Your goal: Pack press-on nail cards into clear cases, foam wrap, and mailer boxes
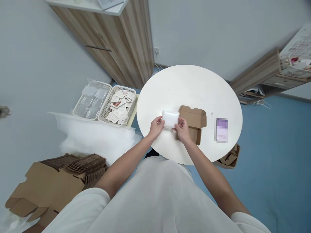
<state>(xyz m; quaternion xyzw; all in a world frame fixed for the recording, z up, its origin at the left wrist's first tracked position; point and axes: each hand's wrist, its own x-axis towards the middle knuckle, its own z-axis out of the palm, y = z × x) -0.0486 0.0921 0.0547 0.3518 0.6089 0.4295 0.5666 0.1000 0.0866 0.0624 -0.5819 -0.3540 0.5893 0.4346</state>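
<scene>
Between my two hands is a small white foam-wrapped packet point(170, 119), raised a little over the round white table point(187, 84). My left hand point(156, 127) pinches its left edge between thumb and fingers. On the opposite edge, my right hand point(182, 129) grips it the same way. What the white wrap encloses cannot be seen. Just beyond and under my right hand lies an open brown cardboard box point(193, 117), its lid folded back and its inside partly covered by the hand.
A blurred purple item point(221, 130) lies on the table's right. Left of the table are a basket of printed cards point(119, 108), a basket of clear plastic bags point(91, 100), white foam sheets point(94, 137) and stacked flat cardboard boxes point(53, 178). A carton point(230, 158) stands below right.
</scene>
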